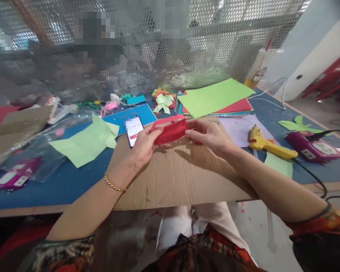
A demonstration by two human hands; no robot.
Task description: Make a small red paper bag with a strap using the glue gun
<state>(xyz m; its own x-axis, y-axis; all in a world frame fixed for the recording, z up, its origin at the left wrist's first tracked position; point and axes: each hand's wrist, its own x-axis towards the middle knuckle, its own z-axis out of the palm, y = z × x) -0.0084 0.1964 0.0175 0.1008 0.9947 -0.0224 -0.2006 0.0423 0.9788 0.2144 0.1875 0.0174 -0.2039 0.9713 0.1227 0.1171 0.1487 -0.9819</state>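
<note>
A folded red paper piece (170, 131), built up in layers, is held above a sheet of brown cardboard (158, 185). My left hand (146, 145) grips its left end, thumb on top and fingers underneath. At the right end, my right hand (206, 136) has its fingers curled against the paper's edge; whether they pinch the paper is hard to make out. A phone (134, 130) with a lit timer screen lies just beyond my left hand. To the right, a yellow glue gun (268, 143) rests on lilac paper (235, 126).
Light green cut paper (86, 141) lies on the left. Green sheets (215, 96) are stacked at the back, beside a paper flower (163, 102). Purple power strips (317, 145) sit at both sides, with black cables on the right. Perforated metal mesh (147, 49) rises behind the table.
</note>
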